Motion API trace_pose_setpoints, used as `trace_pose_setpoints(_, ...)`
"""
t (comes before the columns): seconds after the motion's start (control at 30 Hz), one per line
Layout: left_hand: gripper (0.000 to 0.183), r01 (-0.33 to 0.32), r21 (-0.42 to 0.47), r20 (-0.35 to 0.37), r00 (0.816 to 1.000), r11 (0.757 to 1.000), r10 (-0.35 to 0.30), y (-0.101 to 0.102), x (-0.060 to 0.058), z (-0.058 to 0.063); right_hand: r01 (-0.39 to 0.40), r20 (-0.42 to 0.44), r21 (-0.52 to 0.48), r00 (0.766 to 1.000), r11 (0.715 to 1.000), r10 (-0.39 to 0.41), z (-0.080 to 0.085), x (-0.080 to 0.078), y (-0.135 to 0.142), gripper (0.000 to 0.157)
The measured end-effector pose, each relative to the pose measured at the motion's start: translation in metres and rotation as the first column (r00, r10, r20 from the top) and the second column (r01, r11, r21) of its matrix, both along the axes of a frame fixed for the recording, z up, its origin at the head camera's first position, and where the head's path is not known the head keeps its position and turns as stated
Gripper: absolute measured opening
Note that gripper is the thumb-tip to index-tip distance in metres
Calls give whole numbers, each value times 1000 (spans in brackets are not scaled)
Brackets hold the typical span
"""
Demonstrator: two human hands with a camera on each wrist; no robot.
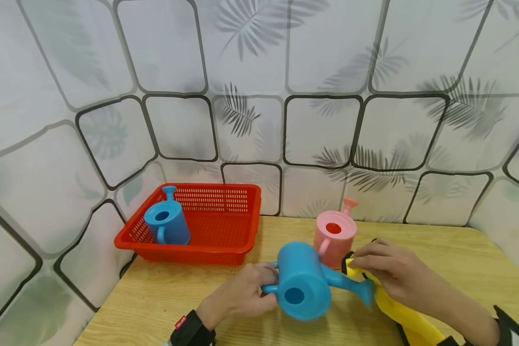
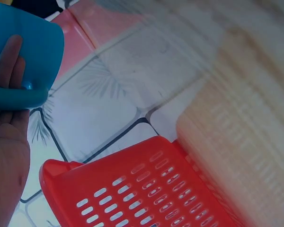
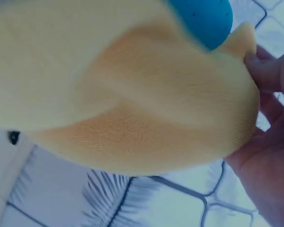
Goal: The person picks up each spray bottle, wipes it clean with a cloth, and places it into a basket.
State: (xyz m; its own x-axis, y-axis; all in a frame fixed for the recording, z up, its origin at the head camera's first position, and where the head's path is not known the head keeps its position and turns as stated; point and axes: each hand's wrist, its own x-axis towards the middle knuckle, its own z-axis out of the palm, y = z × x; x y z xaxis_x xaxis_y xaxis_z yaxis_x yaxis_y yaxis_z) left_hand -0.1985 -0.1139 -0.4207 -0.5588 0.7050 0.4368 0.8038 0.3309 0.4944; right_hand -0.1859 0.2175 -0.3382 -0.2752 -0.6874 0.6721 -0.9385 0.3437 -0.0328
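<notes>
Gripping watering can (image 1: 309, 274); second can (image 1: 175, 227) in red basket (image 1: 194, 257).

The left hand (image 1: 252, 290) reaches in from the lower edge, angled up and to the right, its fingers curled in a grip; the left wrist view shows its palm side at the left edge. A black fabric wristband with a red tag (image 1: 192, 329) circles that wrist. The right forearm (image 1: 460, 307), bare, slants in from the lower right. The right hand (image 1: 393, 269) points leftward, well apart from the other, thumb and fingers pinching.
</notes>
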Motion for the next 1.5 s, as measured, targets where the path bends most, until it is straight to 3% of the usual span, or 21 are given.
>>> trace_pose_setpoints(0.13, 24, -73, 32, 48, 996, 997, 72, -1, 1, 2, 154, -124, -57, 979, 986, -160, 1, 2, 6, 53)
trace_pose_setpoints(0.27, 28, -148, 77, 121, 983, 986, 138, 2, 3, 1, 132, -142, -172, 977, 976, -157, -7, 3, 0, 47)
trace_pose_setpoints(0.37, 28, -208, 93, 196, 963, 974, 187, 4, 6, -1, 123, -139, -236, 978, 964, -158, -15, 4, -9, 45)
trace_pose_setpoints(0.5, 27, -257, 83, 269, 936, 963, 227, 6, 9, -2, 142, -131, -267, 974, 953, -182, -22, 6, -23, 48)
trace_pose_setpoints(0.6, 27, -260, 73, 269, 935, 963, 232, 9, 10, -2, 123, -150, -266, 974, 956, -167, -26, 3, -36, 46)
trace_pose_setpoints(0.8, 29, -218, 83, 217, 956, 972, 196, 15, 12, 0, 131, -120, -183, 981, 974, -155, -25, 0, -61, 49)
trace_pose_setpoints(1.07, 31, -279, 105, 189, 948, 955, 256, 7, 12, 0, 111, -92, -124, 988, 986, -123, -29, 5, -64, 54)
trace_pose_setpoints(1.2, 30, -278, 114, 198, 947, 954, 252, 3, 10, 0, 42, -84, -88, 995, 995, -49, -34, 8, -62, 49)
trace_pose_setpoints(1.3, 29, -284, 105, 189, 947, 953, 261, 2, 8, 1, -28, -123, -43, 992, 999, 22, -36, 10, -65, 44)
trace_pose_setpoints(1.5, 30, -269, 80, 163, 953, 960, 254, 4, 8, 1, 0, -221, 113, 975, 994, 26, -35, 17, -73, 48)
